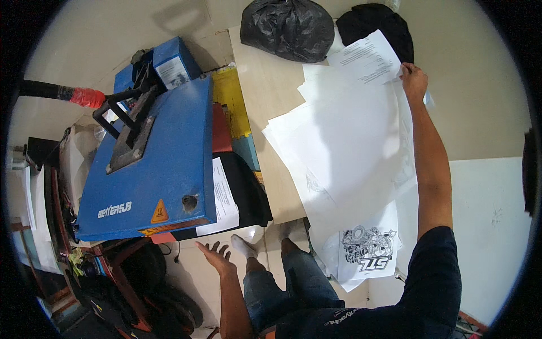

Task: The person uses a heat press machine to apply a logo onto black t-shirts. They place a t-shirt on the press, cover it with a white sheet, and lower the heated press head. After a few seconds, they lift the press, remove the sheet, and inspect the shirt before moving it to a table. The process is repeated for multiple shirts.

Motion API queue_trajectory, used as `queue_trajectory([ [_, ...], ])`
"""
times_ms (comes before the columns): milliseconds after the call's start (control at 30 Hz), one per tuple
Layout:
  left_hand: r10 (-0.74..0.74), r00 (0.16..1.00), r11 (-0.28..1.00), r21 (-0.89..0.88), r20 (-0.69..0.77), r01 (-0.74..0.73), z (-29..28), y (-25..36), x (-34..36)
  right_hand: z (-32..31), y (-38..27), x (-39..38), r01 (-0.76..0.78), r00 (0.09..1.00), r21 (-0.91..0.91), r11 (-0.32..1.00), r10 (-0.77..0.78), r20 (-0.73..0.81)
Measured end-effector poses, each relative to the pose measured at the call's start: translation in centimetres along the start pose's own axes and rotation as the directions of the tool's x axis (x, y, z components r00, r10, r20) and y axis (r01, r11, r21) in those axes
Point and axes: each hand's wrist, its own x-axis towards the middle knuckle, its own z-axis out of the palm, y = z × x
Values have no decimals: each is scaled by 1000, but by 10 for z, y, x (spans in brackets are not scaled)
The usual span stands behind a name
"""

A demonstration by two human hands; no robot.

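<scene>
My right hand (414,80) pinches the right edge of a small sheet with printed text (370,56) at the top of a loose pile of large white sheets (333,141). A sheet bearing a black line drawing of an engine (366,254) shows at the pile's lower end. My left hand (219,259) is empty with fingers spread, just below the front edge of a blue heat press (158,175). Under the press, a black cloth (253,209) carries another printed white sheet (222,198).
The pale wooden table (254,73) holds a black plastic bag (288,28) and a dark bundle (378,17) at the back. Yellow and red boards (231,90) lie beside the press. A cluttered rack (39,209) stands at left. A wall (480,113) borders the right. My legs show below.
</scene>
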Motion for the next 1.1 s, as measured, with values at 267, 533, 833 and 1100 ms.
queue_trajectory([
  [267, 19, 982, 994, 98, 186, -38, -59, -12, 10, -1, 13, -41, -100, 990, 29, 995, 97, 101],
  [533, 31, 992, 914, 398, 124, -78, -166, -65, 26, 27, 16, -40, -459, 884, 273, 846, 404, 233],
  [833, -26, 999, 826, 564, 36, 1, -209, -106, -14, 33, -21, -5, -377, 890, -29, 926, 370, 267],
  [1100, 40, 987, 820, 560, 153, -120, -158, -96, -30, 20, -47, -19, -211, 937, -199, 957, 256, 239],
])
